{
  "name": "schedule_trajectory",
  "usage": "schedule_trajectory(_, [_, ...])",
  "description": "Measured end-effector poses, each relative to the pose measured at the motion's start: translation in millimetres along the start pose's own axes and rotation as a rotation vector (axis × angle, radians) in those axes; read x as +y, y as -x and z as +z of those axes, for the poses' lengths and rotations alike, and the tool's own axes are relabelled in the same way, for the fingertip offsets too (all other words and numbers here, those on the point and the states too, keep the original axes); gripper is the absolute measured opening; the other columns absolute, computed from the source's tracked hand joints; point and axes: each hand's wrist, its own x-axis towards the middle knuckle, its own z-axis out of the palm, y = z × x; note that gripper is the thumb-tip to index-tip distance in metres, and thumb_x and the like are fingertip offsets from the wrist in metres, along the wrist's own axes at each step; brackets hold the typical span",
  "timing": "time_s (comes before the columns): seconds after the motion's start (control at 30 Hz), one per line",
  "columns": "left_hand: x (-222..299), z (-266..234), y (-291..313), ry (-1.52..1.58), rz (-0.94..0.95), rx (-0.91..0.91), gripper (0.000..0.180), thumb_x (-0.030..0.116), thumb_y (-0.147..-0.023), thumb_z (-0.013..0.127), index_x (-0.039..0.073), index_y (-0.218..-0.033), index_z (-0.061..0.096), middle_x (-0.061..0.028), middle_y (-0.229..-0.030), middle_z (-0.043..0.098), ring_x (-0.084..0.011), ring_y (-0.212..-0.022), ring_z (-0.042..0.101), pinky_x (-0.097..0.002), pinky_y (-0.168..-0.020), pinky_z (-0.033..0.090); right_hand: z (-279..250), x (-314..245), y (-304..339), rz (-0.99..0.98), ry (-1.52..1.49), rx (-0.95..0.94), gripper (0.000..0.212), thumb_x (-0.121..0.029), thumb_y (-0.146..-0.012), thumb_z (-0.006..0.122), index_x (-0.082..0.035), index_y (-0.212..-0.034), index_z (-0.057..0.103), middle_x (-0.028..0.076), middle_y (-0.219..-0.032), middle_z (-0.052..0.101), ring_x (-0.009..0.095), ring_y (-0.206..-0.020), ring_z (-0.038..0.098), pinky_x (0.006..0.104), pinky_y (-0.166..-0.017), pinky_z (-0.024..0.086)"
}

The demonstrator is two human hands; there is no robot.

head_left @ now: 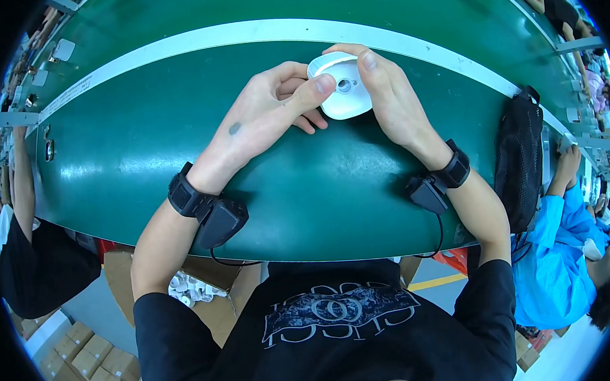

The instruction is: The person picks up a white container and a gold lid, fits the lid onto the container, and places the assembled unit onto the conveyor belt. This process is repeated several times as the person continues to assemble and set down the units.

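A white, rounded plastic housing with a small round hole in its middle is held up over the green bench. My left hand grips its left side, the thumb lying on the inner face and the other fingers behind or below it. On the opposite side, my right hand closes round the right edge, with its thumb at the rim and a finger along the top. The underside of the housing is hidden from view.
A green bench top spreads around my hands, with a white strip across it. At the right lies a black mesh bag. An open cardboard box with white parts stands below the bench edge. Co-workers sit at both sides.
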Motion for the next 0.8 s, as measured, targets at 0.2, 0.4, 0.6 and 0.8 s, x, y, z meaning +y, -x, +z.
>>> schedule_trajectory(0.2, [7.4,0.7,0.3,0.114,-0.041,-0.093,0.070,0.059,-0.103,0.052,-0.001,-0.139,0.050,-0.0150,-0.113,0.067,-0.0218,-0.093,0.072,-0.0317,-0.079,0.059,-2.9,2.1,1.7,-0.040,0.024,0.031,0.076,-0.066,-0.105,0.037,0.000,-0.134,0.061,0.011,-0.113,0.071,0.024,-0.103,0.066,0.0330,-0.093,0.051])
schedule_trajectory(0.4, [12.9,15.1,-13.5,0.474,-0.149,-0.122,0.064,0.052,-0.109,0.042,0.009,-0.156,0.033,-0.0163,-0.143,0.053,-0.0289,-0.113,0.068,-0.0384,-0.091,0.058,-12.2,11.0,1.3,-0.344,0.266,0.108,0.068,-0.059,-0.103,0.048,-0.003,-0.141,0.057,0.014,-0.124,0.068,0.029,-0.111,0.065,0.0349,-0.095,0.050])
schedule_trajectory(0.6, [11.5,-14.1,-65.8,0.208,0.224,0.173,0.064,0.028,-0.100,0.068,0.002,-0.150,0.038,-0.0167,-0.143,0.053,-0.0293,-0.121,0.064,-0.0411,-0.102,0.053,-11.6,14.6,-5.3,-0.239,0.250,0.281,0.062,-0.038,-0.097,0.065,-0.005,-0.147,0.049,0.018,-0.141,0.055,0.031,-0.127,0.057,0.0397,-0.101,0.047])
schedule_trajectory(0.8, [-4.0,-89.6,-127.7,-0.559,0.479,0.623,0.070,0.022,-0.087,0.080,-0.002,-0.143,0.046,-0.0216,-0.131,0.063,-0.0331,-0.122,0.063,-0.0404,-0.104,0.050,-15.3,12.6,-7.8,-0.229,0.477,0.176,0.047,-0.023,-0.093,0.071,-0.004,-0.134,0.057,0.017,-0.141,0.054,0.034,-0.128,0.056,0.0417,-0.106,0.045])
